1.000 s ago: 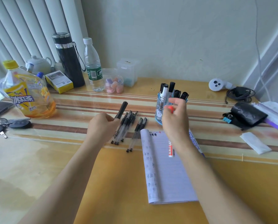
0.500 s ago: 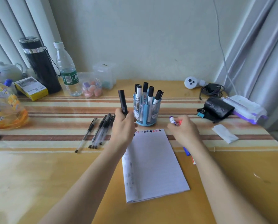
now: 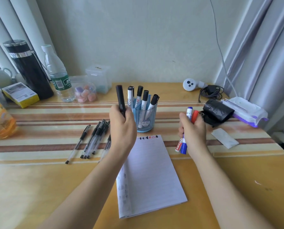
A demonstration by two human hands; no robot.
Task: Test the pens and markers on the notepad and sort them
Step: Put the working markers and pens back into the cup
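My left hand point(image 3: 122, 128) grips a black marker point(image 3: 120, 100) upright, just left of the blue pen cup point(image 3: 144, 120), which holds several black-capped white markers point(image 3: 142, 100). My right hand point(image 3: 193, 131) holds two markers together above the table, a blue one point(image 3: 189, 111) and a red-capped one point(image 3: 195, 115); their lower ends stick out below the fist. The open lined notepad point(image 3: 149, 176) lies between my forearms, with small test marks along its top edge. Several clear gel pens point(image 3: 91, 141) lie in a row left of the notepad.
At the back left stand a black flask point(image 3: 29, 70), a water bottle point(image 3: 58, 75), a yellow box point(image 3: 20, 94) and clear tubs point(image 3: 92, 86). On the right lie a white controller point(image 3: 191, 84), a black charger cable point(image 3: 211, 92), a black roll point(image 3: 218, 110), a wipes pack point(image 3: 247, 113) and a paper scrap point(image 3: 224, 140).
My right hand has moved right of the notepad and now holds a blue marker along with the red-capped one. My left hand raised the black marker beside the cup. The view swung right.
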